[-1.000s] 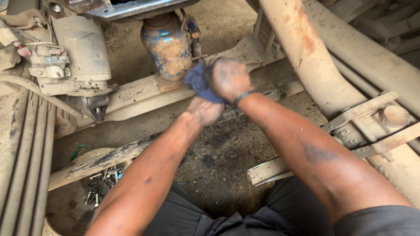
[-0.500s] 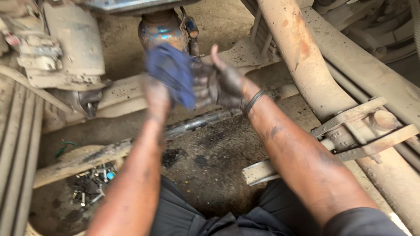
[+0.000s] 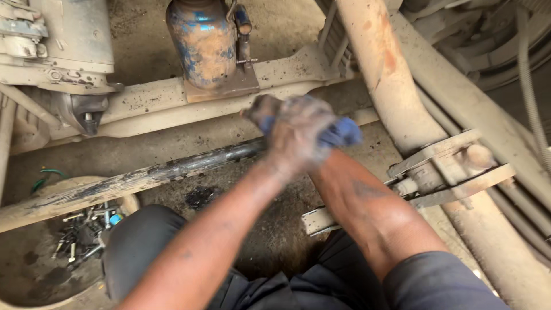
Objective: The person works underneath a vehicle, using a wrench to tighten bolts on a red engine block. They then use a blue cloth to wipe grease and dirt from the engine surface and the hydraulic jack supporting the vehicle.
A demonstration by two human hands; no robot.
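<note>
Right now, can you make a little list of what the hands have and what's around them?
left hand: greasy, blurred, wrapped over the blue rag
right hand: hidden behind the left hand and rag
bottle jack: blue, rusty, upright on the beam
long rod: dark, oily, beside the hands
loose bolts: piled at lower left
ground: dirty, oil-stained

dirt floor (image 3: 172, 23) is oily and dusty. a blue rusty bottle jack (image 3: 204, 43) stands on the beam (image 3: 166, 103), loose bolts (image 3: 83, 235) piled well below-left of the jack.
</note>
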